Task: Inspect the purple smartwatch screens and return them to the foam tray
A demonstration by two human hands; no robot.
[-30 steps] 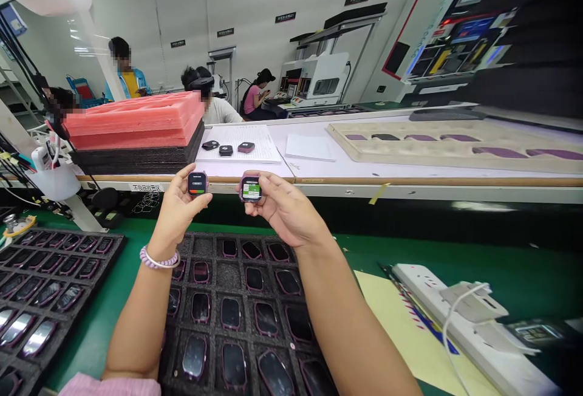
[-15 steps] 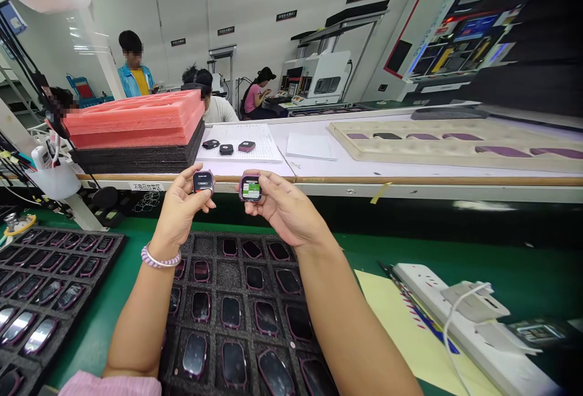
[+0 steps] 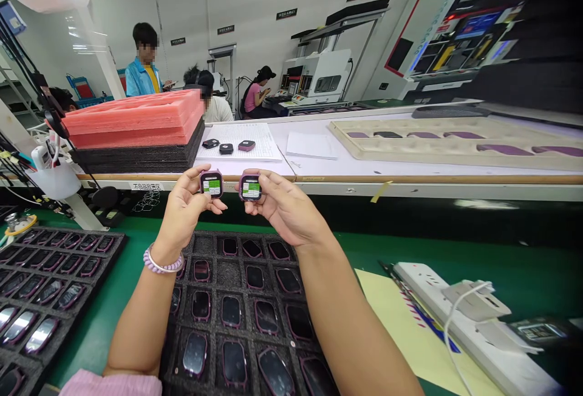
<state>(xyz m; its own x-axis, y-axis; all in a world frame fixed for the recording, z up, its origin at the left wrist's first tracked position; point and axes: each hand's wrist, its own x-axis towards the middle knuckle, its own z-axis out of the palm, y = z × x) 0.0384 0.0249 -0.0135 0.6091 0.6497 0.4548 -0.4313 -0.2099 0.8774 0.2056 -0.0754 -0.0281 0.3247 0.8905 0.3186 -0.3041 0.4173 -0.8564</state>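
Note:
Between the thumb and fingers of my left hand (image 3: pixel 184 204) is a purple-framed smartwatch body (image 3: pixel 211 184) with no strap, its screen lit green and white. My right hand (image 3: pixel 282 204) grips a second smartwatch body (image 3: pixel 250 187), also showing a green and white screen. The two are held side by side, a small gap apart, above a black foam tray (image 3: pixel 214 317). Several dark-screened watch bodies (image 3: pixel 231 311) sit in that tray's pockets, and two pockets in view hold nothing. My forearms hide parts of the tray.
Another foam tray (image 3: pixel 98 283) of watches lies left. On the shelf are pink foam sheets (image 3: pixel 136 119), a paper sheet (image 3: pixel 268 147) with three watch bodies and a beige tray (image 3: pixel 346 150). A power strip (image 3: pixel 428 290) lies right, over yellow paper (image 3: pixel 387 311). Several people sit or stand beyond.
The left watch has shifted slightly right, nearer the other one. Its screen went from a dark menu to green and white, and my left thumb has moved lower on it.

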